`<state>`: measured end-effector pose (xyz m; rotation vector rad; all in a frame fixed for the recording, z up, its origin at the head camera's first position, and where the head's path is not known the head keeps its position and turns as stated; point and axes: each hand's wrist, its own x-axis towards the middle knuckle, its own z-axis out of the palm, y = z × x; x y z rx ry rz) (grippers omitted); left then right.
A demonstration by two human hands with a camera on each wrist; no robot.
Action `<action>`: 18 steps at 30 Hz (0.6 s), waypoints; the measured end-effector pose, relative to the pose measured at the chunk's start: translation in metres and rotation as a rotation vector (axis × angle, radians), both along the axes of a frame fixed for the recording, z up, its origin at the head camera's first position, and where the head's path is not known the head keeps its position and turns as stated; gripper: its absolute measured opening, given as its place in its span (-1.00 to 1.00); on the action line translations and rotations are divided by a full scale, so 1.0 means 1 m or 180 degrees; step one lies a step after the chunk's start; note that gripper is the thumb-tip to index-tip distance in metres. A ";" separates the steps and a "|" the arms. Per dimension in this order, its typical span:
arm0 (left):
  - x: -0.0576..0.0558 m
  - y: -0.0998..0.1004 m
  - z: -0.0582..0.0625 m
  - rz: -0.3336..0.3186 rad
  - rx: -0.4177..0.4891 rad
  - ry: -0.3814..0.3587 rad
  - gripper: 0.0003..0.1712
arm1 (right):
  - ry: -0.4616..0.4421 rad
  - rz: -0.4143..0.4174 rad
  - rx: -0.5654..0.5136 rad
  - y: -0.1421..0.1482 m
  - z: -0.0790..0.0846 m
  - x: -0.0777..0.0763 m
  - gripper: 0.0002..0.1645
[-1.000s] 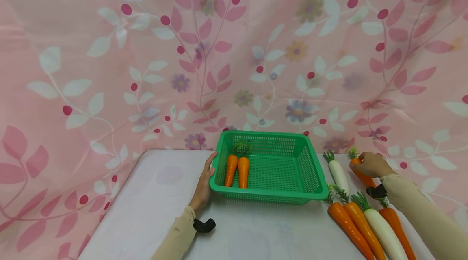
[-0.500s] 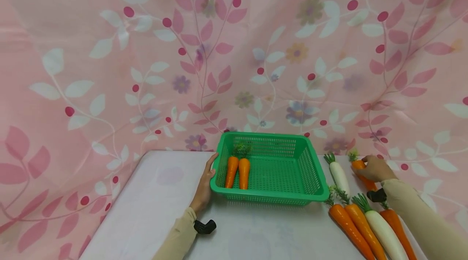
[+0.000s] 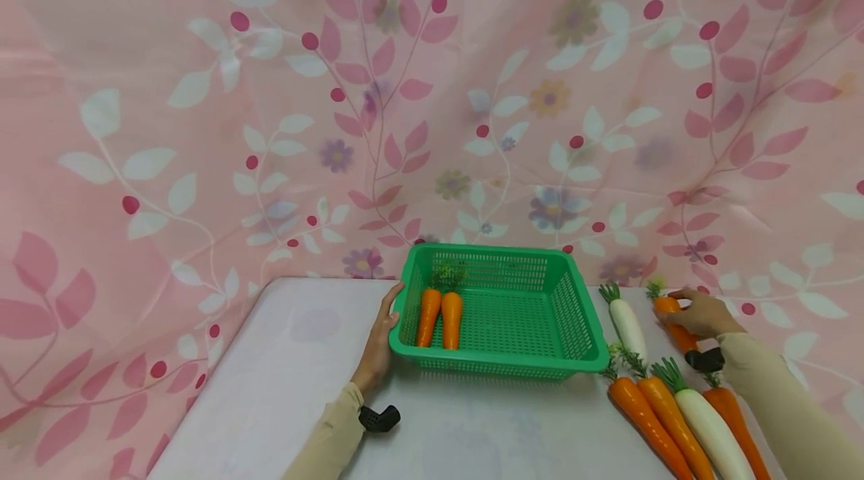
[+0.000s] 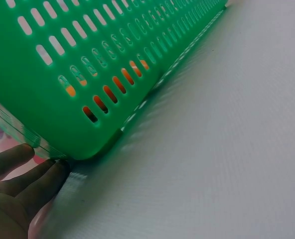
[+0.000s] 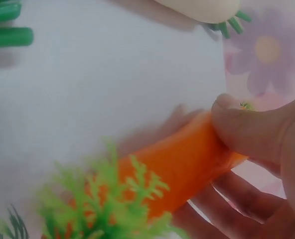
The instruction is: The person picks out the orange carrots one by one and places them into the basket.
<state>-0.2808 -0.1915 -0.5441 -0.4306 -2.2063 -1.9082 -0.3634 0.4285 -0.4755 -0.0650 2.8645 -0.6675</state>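
Observation:
A green plastic basket sits at the middle of the table, with two orange carrots lying side by side in its left part. My left hand rests on the basket's left side; in the left wrist view its fingers reach straight against the basket's outer corner. At the table's back right, my right hand holds an orange carrot near the leafy end. The right wrist view shows the thumb on top of this carrot and the fingers beneath it.
Beside the held carrot lies a short white radish. Nearer, right of the basket, are a longer white radish and several carrots in a row. A pink floral cloth hangs directly behind the white-covered table.
My right hand has shifted slightly right and nearer along the carrot, uncovering more of its leafy end. The left hand stays against the basket.

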 end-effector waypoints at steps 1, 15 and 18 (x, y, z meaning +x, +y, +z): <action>0.000 0.000 0.000 -0.0003 0.0003 0.0007 -0.37 | -0.0034 -0.0009 -0.0061 0.002 0.000 0.000 -0.02; -0.002 0.000 -0.003 0.0011 0.0013 0.0040 -0.36 | -0.0312 -0.0357 -0.1056 0.013 0.008 0.009 -0.06; -0.001 0.000 -0.003 0.0009 0.0008 0.0043 -0.36 | -0.0279 -0.0407 -0.1187 0.011 0.012 0.009 -0.10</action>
